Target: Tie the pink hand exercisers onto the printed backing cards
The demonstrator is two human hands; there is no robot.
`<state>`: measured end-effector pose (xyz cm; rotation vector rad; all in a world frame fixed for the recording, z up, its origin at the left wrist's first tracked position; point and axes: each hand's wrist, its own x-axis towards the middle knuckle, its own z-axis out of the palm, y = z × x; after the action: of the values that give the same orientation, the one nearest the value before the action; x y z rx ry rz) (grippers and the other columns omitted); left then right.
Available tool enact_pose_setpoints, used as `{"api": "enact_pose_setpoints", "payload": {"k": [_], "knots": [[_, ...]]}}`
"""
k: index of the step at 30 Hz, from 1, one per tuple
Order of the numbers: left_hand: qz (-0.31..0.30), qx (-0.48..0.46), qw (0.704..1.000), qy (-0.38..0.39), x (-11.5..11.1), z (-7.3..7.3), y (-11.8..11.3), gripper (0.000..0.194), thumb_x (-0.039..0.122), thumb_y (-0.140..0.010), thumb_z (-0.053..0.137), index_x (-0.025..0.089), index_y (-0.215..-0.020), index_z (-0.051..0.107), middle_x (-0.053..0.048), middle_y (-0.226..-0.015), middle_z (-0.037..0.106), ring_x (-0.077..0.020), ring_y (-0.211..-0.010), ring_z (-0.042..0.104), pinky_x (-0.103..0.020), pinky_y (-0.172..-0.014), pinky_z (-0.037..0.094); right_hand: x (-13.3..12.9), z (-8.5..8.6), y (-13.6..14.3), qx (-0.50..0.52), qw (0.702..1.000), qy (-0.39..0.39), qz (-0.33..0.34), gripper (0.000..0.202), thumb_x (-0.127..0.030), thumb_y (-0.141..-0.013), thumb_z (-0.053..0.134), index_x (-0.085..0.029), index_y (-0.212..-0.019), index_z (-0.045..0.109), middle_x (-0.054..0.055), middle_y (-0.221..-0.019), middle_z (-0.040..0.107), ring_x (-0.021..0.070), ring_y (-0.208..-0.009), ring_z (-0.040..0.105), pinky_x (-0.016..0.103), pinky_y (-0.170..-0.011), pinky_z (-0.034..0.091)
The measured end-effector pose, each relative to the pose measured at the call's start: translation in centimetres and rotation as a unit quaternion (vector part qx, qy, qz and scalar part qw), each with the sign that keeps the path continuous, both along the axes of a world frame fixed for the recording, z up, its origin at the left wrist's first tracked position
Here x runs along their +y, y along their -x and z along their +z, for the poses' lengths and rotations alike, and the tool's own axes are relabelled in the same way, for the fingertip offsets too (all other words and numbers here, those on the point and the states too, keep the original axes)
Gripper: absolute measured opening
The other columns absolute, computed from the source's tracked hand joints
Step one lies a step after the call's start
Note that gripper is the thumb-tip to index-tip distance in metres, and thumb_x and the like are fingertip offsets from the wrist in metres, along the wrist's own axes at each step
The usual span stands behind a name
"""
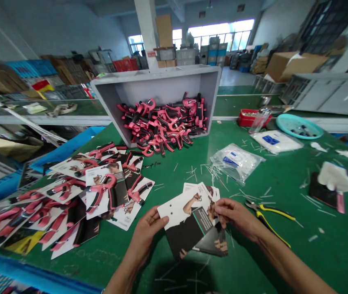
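Observation:
A printed cardboard card [186, 222] is held tilted above the table, its left corner pinched between the thumb and fingers of my left hand [149, 226]. My right hand [233, 214] has its fingertips closed at the card's right edge; anything small between them is hidden. More cards [219, 241] lie beneath this one. To the left is a heap of cards with pink and black hand grip strengtheners [103, 194] fixed to them. Yellow and black cutting pliers [264, 212] rest beside my right forearm.
A grey bin [158, 73] lies on its side, with loose grip strengtheners [167, 122] spilling out. Thin white strips [218, 173] are scattered around a clear plastic bag [236, 161]. Farther right are a turquoise tray [299, 122], a red box [250, 118] and a white glove [335, 177].

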<state>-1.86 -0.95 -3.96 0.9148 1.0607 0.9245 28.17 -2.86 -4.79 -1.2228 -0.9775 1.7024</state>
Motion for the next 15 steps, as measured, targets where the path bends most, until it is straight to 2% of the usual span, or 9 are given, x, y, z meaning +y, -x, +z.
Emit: {"api": "enact_pose_setpoints", "payload": {"k": [2, 4, 7, 10, 12, 15], "knots": [[0.004, 0.005, 1.000, -0.007, -0.1, 0.3, -0.1, 0.035, 0.028, -0.079, 0.072, 0.015, -0.111, 0.065, -0.010, -0.110, 0.072, -0.0216, -0.101, 0.066, -0.031, -0.093, 0.047, 0.1, 0.0, 0.3, -0.012, 1.000, -0.004, 0.005, 0.028, -0.042, -0.083, 0.069, -0.016, -0.085, 0.060, 0.003, -0.076, 0.067, 0.0121, -0.058, 0.060, 0.026, -0.057, 0.049], [-0.009, 0.015, 1.000, -0.018, -0.3, 0.8, -0.3, 0.031, 0.028, -0.079, 0.072, 0.015, -0.107, 0.066, -0.009, -0.106, 0.074, -0.0211, -0.097, 0.067, -0.030, -0.090, 0.049, 0.4, 0.4, 0.4, -0.063, 0.997, -0.038, -0.018, 0.027, -0.043, -0.083, 0.068, -0.017, -0.082, 0.059, 0.000, -0.067, 0.065, 0.0126, -0.056, 0.060, 0.026, -0.057, 0.049], [-0.051, 0.012, 0.998, -0.034, -0.4, 1.6, -0.9, 0.031, 0.027, -0.078, 0.072, 0.014, -0.105, 0.068, -0.009, -0.103, 0.074, -0.0207, -0.091, 0.068, -0.028, -0.082, 0.051, 0.8, 1.9, 1.0, -0.130, 0.980, -0.123, -0.088, 0.022, -0.040, -0.085, 0.067, -0.019, -0.084, 0.059, -0.002, -0.064, 0.063, 0.0117, -0.056, 0.059, 0.024, -0.058, 0.049], [-0.080, -0.004, 0.996, -0.046, -0.4, 2.0, -1.8, 0.032, 0.028, -0.080, 0.069, 0.013, -0.109, 0.067, -0.009, -0.104, 0.074, -0.0200, -0.089, 0.068, -0.028, -0.080, 0.051, 0.8, 3.8, 2.6, -0.161, 0.966, -0.191, -0.068, 0.017, -0.037, -0.089, 0.062, -0.020, -0.090, 0.062, 0.000, -0.072, 0.067, 0.0140, -0.061, 0.063, 0.027, -0.062, 0.050], [-0.085, -0.010, 0.995, -0.050, -0.4, 2.0, -2.3, 0.033, 0.028, -0.081, 0.067, 0.013, -0.112, 0.067, -0.009, -0.104, 0.074, -0.0203, -0.091, 0.068, -0.028, -0.082, 0.051, 0.5, 4.5, 4.1, -0.208, 0.942, -0.261, -0.033, 0.015, -0.033, -0.092, 0.059, -0.020, -0.087, 0.065, 0.002, -0.078, 0.068, 0.0158, -0.068, 0.064, 0.029, -0.067, 0.051], [-0.086, -0.008, 0.995, -0.051, -0.5, 1.8, -2.8, 0.034, 0.028, -0.081, 0.067, 0.014, -0.112, 0.067, -0.008, -0.104, 0.073, -0.0210, -0.093, 0.067, -0.030, -0.084, 0.051, -0.2, 4.5, 6.0, -0.277, 0.881, -0.381, -0.031, 0.013, -0.025, -0.093, 0.057, -0.021, -0.085, 0.066, 0.004, -0.086, 0.068, 0.0190, -0.084, 0.063, 0.034, -0.080, 0.049]]}}
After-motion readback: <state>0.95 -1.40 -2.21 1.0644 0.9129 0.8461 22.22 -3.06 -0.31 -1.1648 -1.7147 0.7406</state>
